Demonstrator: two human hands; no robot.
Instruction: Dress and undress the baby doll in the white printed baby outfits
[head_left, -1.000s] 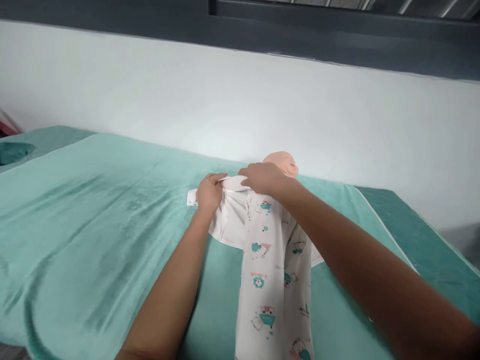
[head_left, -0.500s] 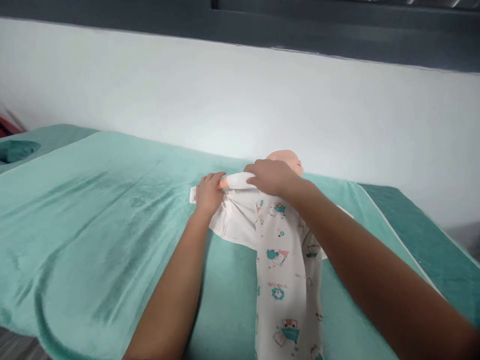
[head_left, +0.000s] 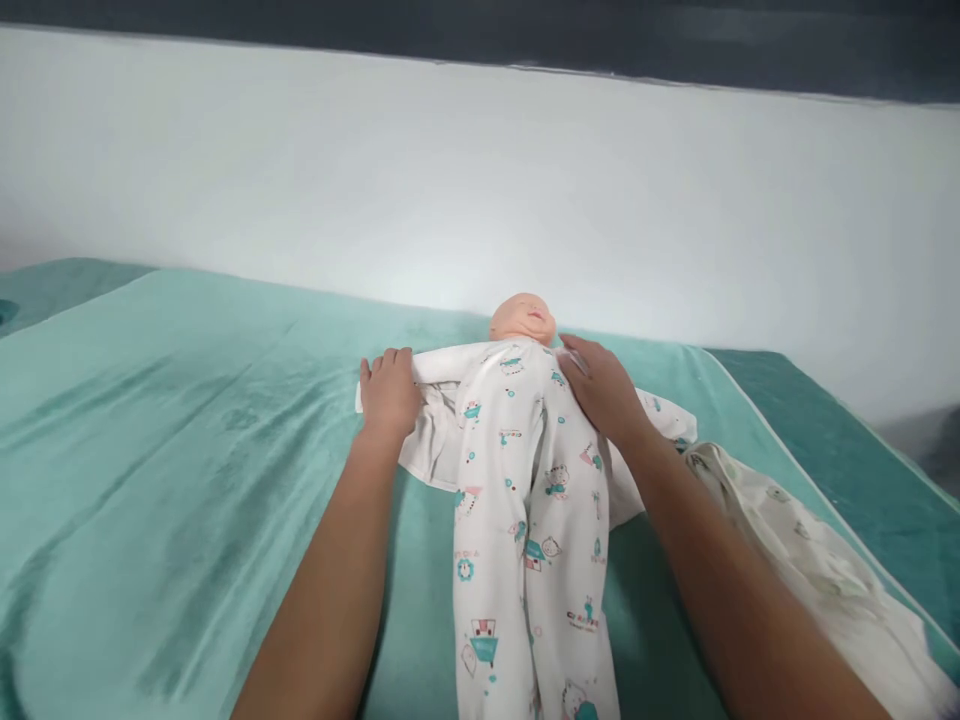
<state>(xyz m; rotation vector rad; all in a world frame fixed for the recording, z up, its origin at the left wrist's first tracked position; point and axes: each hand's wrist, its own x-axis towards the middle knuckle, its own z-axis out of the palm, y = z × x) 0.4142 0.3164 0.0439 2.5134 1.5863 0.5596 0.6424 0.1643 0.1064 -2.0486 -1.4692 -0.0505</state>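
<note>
Left hand [head_left: 390, 395], in the head view, is laid over one sleeve [head_left: 450, 361] near its cuff, fingers bent; whether cloth is pinched cannot be told. Right hand [head_left: 601, 390], thumb spread from the fingers, is rested against the printed suit [head_left: 499, 450] near the neck. The doll [head_left: 521, 318] is laid face up on the green blanket [head_left: 202, 450], its body covered by the suit. Another piece of clothing [head_left: 795, 530] is seen beyond the right forearm.
</note>
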